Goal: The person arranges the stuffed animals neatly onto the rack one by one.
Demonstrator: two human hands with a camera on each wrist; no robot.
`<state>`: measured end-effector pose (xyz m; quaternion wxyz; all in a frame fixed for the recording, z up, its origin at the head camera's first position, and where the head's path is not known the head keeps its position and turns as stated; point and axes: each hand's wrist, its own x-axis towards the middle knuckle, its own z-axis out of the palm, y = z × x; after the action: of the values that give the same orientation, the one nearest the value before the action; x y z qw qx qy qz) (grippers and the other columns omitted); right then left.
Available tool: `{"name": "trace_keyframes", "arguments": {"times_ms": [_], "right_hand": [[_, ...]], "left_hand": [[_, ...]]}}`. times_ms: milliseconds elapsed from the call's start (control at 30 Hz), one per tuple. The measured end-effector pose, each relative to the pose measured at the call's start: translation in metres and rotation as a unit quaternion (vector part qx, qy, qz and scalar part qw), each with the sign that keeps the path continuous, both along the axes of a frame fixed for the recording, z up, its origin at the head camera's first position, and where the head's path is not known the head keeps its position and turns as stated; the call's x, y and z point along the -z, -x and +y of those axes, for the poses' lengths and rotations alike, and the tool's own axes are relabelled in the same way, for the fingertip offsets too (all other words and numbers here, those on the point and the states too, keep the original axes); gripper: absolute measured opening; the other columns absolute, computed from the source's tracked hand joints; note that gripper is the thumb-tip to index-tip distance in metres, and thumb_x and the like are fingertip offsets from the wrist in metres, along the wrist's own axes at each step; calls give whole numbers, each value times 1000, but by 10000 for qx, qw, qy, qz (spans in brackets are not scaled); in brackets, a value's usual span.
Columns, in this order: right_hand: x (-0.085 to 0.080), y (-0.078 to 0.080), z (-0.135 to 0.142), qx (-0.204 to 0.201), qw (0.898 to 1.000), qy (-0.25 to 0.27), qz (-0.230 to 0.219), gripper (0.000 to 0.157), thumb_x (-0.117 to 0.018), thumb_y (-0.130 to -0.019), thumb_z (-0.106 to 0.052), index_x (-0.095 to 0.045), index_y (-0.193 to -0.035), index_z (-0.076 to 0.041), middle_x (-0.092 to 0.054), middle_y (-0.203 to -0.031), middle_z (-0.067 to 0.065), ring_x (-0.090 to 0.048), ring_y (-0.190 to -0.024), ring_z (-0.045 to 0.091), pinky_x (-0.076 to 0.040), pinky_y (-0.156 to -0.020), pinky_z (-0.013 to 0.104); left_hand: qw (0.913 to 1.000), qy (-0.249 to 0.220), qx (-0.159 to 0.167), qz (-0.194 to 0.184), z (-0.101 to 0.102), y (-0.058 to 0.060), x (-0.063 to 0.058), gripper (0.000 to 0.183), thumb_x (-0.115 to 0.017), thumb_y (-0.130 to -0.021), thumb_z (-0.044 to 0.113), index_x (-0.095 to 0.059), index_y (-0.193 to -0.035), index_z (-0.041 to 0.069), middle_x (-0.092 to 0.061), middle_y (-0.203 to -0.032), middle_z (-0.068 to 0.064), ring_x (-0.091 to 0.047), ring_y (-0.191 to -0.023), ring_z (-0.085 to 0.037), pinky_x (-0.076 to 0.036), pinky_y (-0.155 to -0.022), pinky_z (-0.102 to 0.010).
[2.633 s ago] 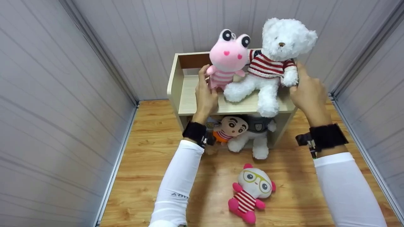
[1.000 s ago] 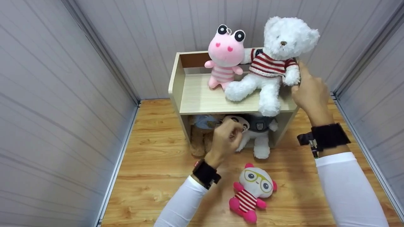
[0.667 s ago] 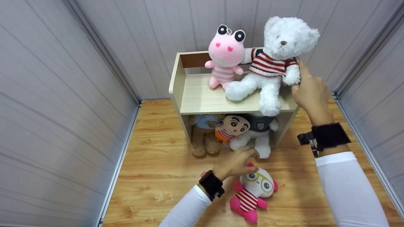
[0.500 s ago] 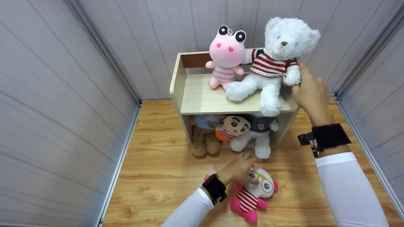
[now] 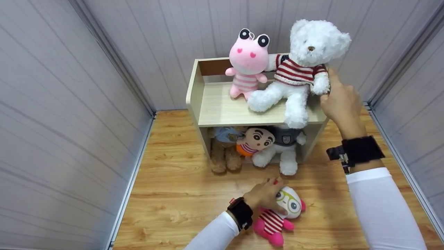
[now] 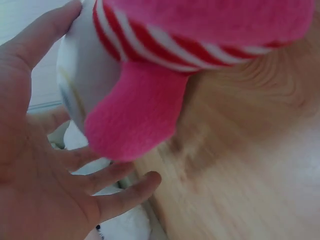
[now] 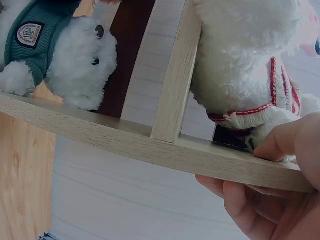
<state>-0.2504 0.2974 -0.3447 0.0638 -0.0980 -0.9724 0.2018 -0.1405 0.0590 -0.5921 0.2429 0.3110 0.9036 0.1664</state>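
A pink-and-white panda doll (image 5: 272,222) with yellow glasses lies on the floor in front of a small wooden shelf (image 5: 222,111). My left hand (image 5: 265,196) reaches over its head. In the left wrist view, the left hand (image 6: 40,165) has its fingers spread beside the doll (image 6: 140,115), the thumb touching its head. On the shelf's right side my right hand (image 5: 343,102) grips the side panel. The right wrist view shows the right hand (image 7: 280,190) with its thumb and fingers around the panel edge (image 7: 125,142), next to the white bear (image 7: 240,65).
A pink frog toy (image 5: 248,62) and the white bear (image 5: 296,76) in a striped sweater sit on the top board. Below are a brown bear (image 5: 225,152), a cartoon boy doll (image 5: 258,137) and a bear in a dark vest (image 5: 286,142). Panel walls enclose three sides.
My left hand has let go of the pink frog toy, which stays on the top board, and has come down past the lower compartment to the panda doll. My right hand keeps its place.
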Motion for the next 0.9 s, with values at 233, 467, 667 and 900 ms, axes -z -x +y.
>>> {"name": "trace_keyframes", "arguments": {"times_ms": [233, 467, 667, 900], "right_hand": [[2, 2, -3, -52, 10000, 60, -23, 90, -54, -92, -9, -5, -165, -29, -43, -66, 6, -38, -51, 19, -35, -45, 32], [2, 0, 0, -34, 10000, 12, -4, 91, -53, -92, -8, -4, -165, -28, -42, -66, 6, -37, -51, 19, -34, -44, 31], [2, 0, 1, -69, 10000, -6, 23, 91, -54, -92, -9, -3, -165, -29, -42, -66, 5, -36, -50, 18, -33, -44, 31], [0, 0, 1, -53, 10000, -1, 10, 92, -53, -92, -8, -3, -165, -30, -41, -65, 4, -36, -49, 17, -33, -44, 31]], "left_hand": [[9988, -43, -340, -349, 0, -7, 10, 109, -94, -60, 55, -37, -153, 45, -48, -143, 7, -55, -122, -15, -49, -99, -34], [9981, -299, -371, -397, 1, -6, 14, 99, -95, -62, 50, -43, -146, 46, -53, -124, 8, -55, -107, -10, -48, -90, -29], [9981, -474, -303, -267, 1, -4, 18, 90, -95, -64, 49, -48, -140, 41, -53, -115, 8, -54, -98, -7, -46, -83, -25], [9986, -498, -170, 2, 1, -1, 17, 81, -95, -66, 45, -52, -134, 34, -56, -110, 6, -55, -88, -6, -45, -78, -22]]}}
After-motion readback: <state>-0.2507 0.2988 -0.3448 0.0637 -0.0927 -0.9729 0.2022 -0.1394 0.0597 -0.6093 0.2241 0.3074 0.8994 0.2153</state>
